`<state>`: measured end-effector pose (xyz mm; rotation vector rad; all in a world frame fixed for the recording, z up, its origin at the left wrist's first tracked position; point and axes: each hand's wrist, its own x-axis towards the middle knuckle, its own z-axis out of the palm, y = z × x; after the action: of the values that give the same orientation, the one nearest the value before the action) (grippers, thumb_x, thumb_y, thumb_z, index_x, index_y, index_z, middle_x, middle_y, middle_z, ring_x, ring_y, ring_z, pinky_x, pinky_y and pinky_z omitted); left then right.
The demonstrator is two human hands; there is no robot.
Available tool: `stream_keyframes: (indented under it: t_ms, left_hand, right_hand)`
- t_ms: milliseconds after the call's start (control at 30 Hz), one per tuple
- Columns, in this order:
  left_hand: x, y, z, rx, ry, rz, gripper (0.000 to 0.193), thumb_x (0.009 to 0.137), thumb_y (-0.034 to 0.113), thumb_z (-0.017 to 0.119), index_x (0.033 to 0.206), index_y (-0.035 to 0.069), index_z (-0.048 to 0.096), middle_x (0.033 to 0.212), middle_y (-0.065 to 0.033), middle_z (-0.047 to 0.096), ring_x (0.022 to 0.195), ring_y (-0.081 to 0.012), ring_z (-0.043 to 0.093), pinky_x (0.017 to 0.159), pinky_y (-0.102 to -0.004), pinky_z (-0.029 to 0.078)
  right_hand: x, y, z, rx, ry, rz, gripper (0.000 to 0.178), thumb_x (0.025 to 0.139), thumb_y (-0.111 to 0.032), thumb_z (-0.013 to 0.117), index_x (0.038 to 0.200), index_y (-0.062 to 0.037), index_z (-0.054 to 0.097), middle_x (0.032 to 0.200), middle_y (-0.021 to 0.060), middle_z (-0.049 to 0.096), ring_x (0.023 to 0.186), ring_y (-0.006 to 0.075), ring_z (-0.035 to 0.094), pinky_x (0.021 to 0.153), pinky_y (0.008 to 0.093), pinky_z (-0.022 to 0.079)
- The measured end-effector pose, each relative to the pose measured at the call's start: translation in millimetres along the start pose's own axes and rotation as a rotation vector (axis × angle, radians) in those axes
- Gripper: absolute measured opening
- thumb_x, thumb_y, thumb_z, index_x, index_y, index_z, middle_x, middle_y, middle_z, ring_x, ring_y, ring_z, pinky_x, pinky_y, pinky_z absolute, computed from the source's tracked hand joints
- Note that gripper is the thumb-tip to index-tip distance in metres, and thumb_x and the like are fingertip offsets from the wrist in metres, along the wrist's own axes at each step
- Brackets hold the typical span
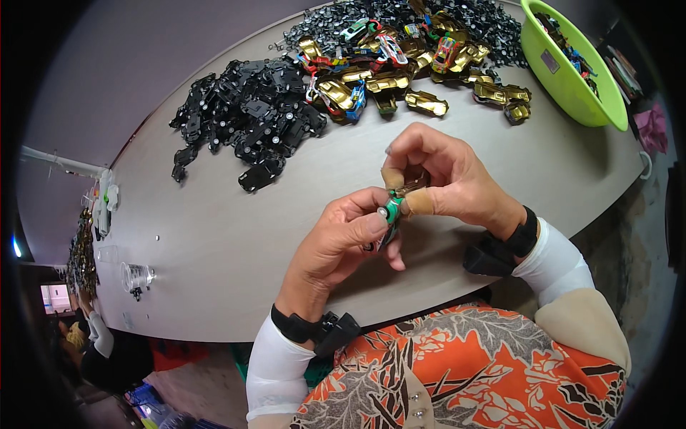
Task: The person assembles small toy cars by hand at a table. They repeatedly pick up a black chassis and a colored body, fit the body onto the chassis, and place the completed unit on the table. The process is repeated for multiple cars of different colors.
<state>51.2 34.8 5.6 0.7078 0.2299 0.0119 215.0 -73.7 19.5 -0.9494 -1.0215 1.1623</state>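
Observation:
My left hand [339,232] is closed round a small green toy car [392,208], with the thumb lying along its side and a wheel showing by the thumb. My right hand [450,179], with tan coverings on the thumb and a fingertip, pinches the far end of the same car. A dark brownish part [414,184] shows between the right fingers; its exact shape is partly hidden. Both hands are above the table near its front edge. Beyond them lie a heap of black toy car bases [246,114] and a pile of gold and coloured car shells [389,82].
A mound of small dark parts [493,32] covers the table's [214,236] far edge. A lime-green basin [611,100] with more parts stands at the far right. On the left are a clear plastic cup [136,275] and another person's sleeve [100,336].

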Motion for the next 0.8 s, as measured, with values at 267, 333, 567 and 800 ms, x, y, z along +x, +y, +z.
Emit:
stream_keyframes:
  t_ms: [267, 333, 567, 800]
  left_hand:
    - [1.6, 0.6, -2.3, 0.311, 0.251, 0.157, 0.03, 0.067, 0.001, 0.074, 0.09, 0.006, 0.056, 0.081, 0.0023, 0.056, 0.065, -0.0039, 0.051, 0.059, -0.0173, 0.044]
    - [0.2, 2.1, -1.6, 0.314, 0.245, 0.095, 0.028, 0.067, 0.002, 0.075, 0.089, 0.007, 0.057, 0.079, 0.0034, 0.057, 0.066, -0.0036, 0.052, 0.061, -0.0173, 0.044]
    - [0.3, -1.9, -5.7, 0.525, 0.242, 0.134, 0.025, 0.067, 0.002, 0.075, 0.086, 0.005, 0.059, 0.08, 0.0042, 0.059, 0.07, -0.0023, 0.052, 0.065, -0.0173, 0.043]
    - [-0.3, 2.3, 0.0, 0.501, 0.193, 0.139, 0.028, 0.065, 0.003, 0.076, 0.086, 0.005, 0.058, 0.081, 0.0034, 0.059, 0.072, -0.0031, 0.052, 0.067, -0.0176, 0.043]
  right_hand:
    - [0.9, -3.5, -6.4, -0.043, 0.005, 0.124, 0.003, 0.077, -0.004, 0.06, 0.078, -0.0005, 0.06, 0.085, 0.0015, 0.053, 0.064, 0.0041, 0.047, 0.05, 0.0173, 0.039]
    - [1.2, -1.5, -6.1, -0.126, -0.018, 0.119, 0.004, 0.076, -0.004, 0.062, 0.078, 0.0, 0.06, 0.085, 0.0026, 0.053, 0.065, 0.0052, 0.047, 0.052, 0.0182, 0.039]
    - [1.3, 8.5, -10.5, -0.152, -0.055, 0.206, 0.007, 0.076, -0.003, 0.063, 0.08, 0.0002, 0.06, 0.083, 0.0018, 0.053, 0.067, 0.0059, 0.048, 0.054, 0.0198, 0.039]
    - [1.1, 7.5, -16.1, -0.119, -0.094, 0.186, 0.008, 0.074, -0.004, 0.067, 0.079, -0.0008, 0.061, 0.087, 0.0056, 0.055, 0.074, 0.0095, 0.05, 0.063, 0.0234, 0.041]
